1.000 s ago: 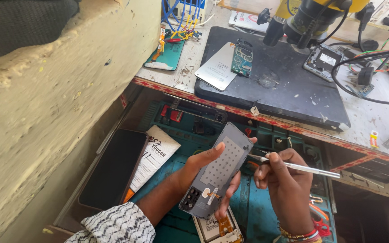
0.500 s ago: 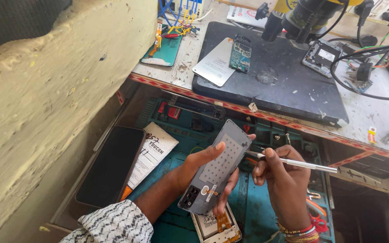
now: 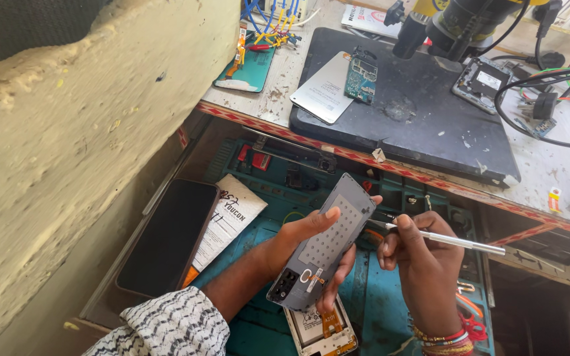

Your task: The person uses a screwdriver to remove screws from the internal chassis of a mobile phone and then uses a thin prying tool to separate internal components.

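My left hand (image 3: 311, 244) holds a grey phone back cover (image 3: 324, 245) tilted upright over an open drawer, inner side facing me, camera cutout at the lower end. My right hand (image 3: 417, 254) grips metal tweezers (image 3: 443, 238) like a pen, the tip touching the cover's right edge. Below the cover lies an opened phone body (image 3: 318, 333) with an orange flex cable showing.
The teal drawer tray (image 3: 377, 310) holds a dark phone (image 3: 169, 237), a printed paper slip (image 3: 229, 221) and small tools. On the bench above sit a black mat (image 3: 417, 112), a green circuit board (image 3: 361, 78), a silver plate (image 3: 324, 89), a microscope base and cables. A rough wall stands left.
Both hands and the cover stay nearly still in the drawer; the view has shifted slightly. The tweezers' tip stays at the cover's edge.
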